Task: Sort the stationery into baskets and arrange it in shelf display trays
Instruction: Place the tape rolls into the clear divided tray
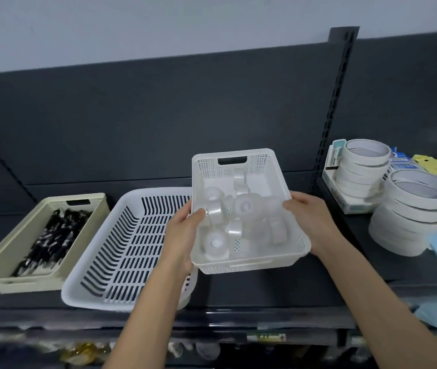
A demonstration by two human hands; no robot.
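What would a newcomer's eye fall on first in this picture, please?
The small white basket of clear tape rolls at centre stands out, gripped at its sides by the left hand and right hand. Left of it sit a slatted white basket and a beige basket of black pens.

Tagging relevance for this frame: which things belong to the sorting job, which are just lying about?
Job: small white basket, gripped by left hand and right hand; clear tape rolls in it; slotted white basket; beige basket of black pens.
Lying about: white tape stacks on the right shelf; blue and yellow packets beside them.
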